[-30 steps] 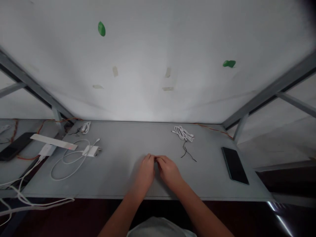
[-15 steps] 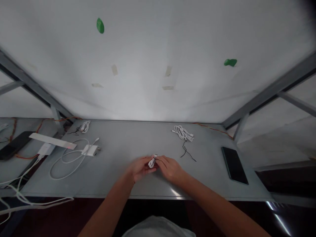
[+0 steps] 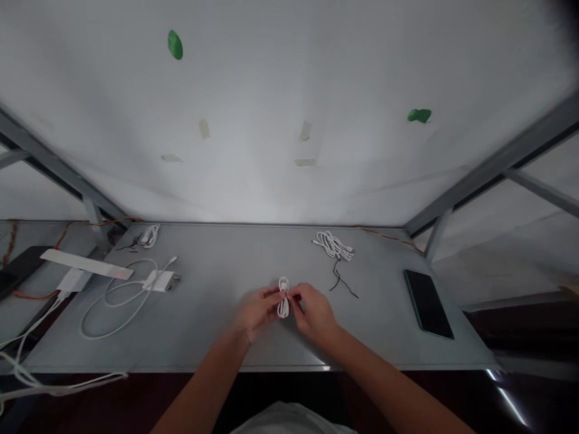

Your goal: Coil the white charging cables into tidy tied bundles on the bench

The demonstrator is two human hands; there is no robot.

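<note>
A small coiled white cable [image 3: 283, 296] stands upright between my two hands over the grey table [image 3: 217, 283]. My left hand [image 3: 254, 310] pinches it from the left, fingers closed on its middle. My right hand [image 3: 313, 311] pinches it from the right at the same height. Loops of the coil stick out above and below my fingertips.
A second bundled white cable [image 3: 333, 245] lies at the back right with a black twist tie [image 3: 340, 282] beside it. A black phone [image 3: 427, 302] lies at the right. A white charger with a loose cable [image 3: 118, 293] and another small bundle [image 3: 148, 235] lie at the left.
My hands were closed together flat on the table; they have since lifted and turned, and the coiled white cable now shows upright between them.
</note>
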